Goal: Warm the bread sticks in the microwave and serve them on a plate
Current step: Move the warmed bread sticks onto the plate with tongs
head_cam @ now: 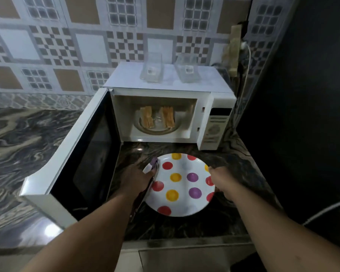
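The bread sticks (pixel 157 119) lie in two bunches on the glass turntable (pixel 157 128) inside the microwave (pixel 165 114), one bunch left of centre and one right, apart from each other. The microwave door (pixel 77 154) stands swung wide to the left. Just in front of the oven, on the dark marbled counter (pixel 28 134), sits a white plate (pixel 180 185) with red, yellow and purple dots; nothing lies on it. The left hand (pixel 135 177) is at the plate's left rim, fingers curled round tongs (pixel 152 173) whose purple tip reaches over the plate's edge. The right hand (pixel 220 179) grips the plate's right rim, fingers wrapped over the edge. On top of the microwave stand two clear containers (pixel 169 71), side by side, each with a small label. A socket strip (pixel 235 50) with a white cable hangs on the patterned tile wall (pixel 67 46) to the right
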